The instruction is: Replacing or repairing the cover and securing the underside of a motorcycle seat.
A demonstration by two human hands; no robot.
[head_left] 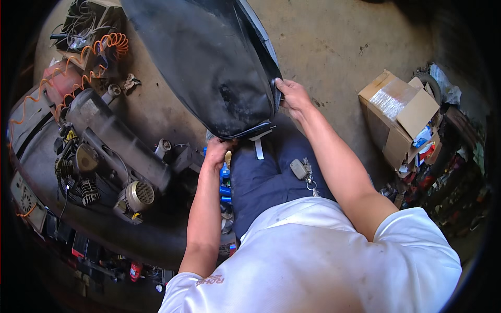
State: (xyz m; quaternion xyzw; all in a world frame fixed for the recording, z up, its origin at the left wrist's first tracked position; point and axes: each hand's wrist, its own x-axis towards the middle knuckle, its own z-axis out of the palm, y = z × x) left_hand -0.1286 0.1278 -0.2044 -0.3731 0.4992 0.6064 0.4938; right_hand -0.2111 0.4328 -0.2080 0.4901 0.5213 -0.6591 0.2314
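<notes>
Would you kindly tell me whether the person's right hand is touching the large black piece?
Touching: the head view shows the right hand with its thumb against the side edge of the large black piece.

Head view, single wide fisheye. Worn on the head, at the left of a side-by-side pair. Set upright, unmirrored. Looks steeply down and somewhat forward, closest over the white shirt [292, 255], then past the left hand [215, 151] and right hand [295, 96], farther off, to the concrete floor [329, 39]. Spreads sideways to the floor's cluttered right side. Curves toward a dark rim.
</notes>
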